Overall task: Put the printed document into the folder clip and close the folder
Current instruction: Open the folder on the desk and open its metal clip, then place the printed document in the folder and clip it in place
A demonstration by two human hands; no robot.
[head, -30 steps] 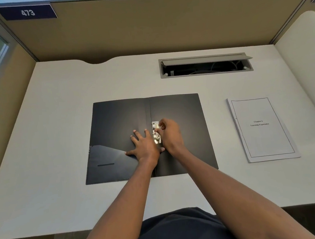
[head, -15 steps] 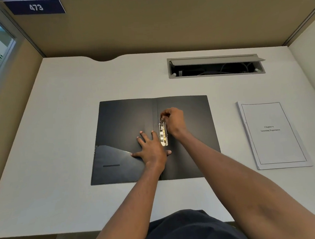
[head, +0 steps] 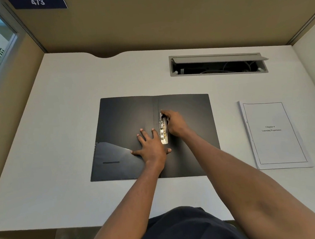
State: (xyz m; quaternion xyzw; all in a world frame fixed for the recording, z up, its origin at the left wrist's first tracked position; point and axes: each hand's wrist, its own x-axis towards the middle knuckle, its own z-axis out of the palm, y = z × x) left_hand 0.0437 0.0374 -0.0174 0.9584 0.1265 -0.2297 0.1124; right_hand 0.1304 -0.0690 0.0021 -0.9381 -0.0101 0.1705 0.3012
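Note:
A black folder point(head: 127, 121) lies open and flat in the middle of the desk, with a pocket on its lower left flap. Its metal clip point(head: 163, 132) sits beside the spine and stands raised on edge. My right hand point(head: 175, 125) grips the clip's upper end with its fingers. My left hand point(head: 152, 146) presses flat on the folder just left of the clip, fingers spread. The printed document point(head: 274, 135), a white stapled stack with a bordered title page, lies on the desk to the right of the folder, apart from it.
A grey cable slot point(head: 218, 64) with its lid open is set into the white desk point(head: 59, 107) behind the folder. Tan partition walls point(head: 146, 21) close the desk at the back and both sides.
My right hand has lifted the clip's lever from lying flat to standing up, and its fingers moved toward the clip's far end. My left hand stayed pressed on the folder.

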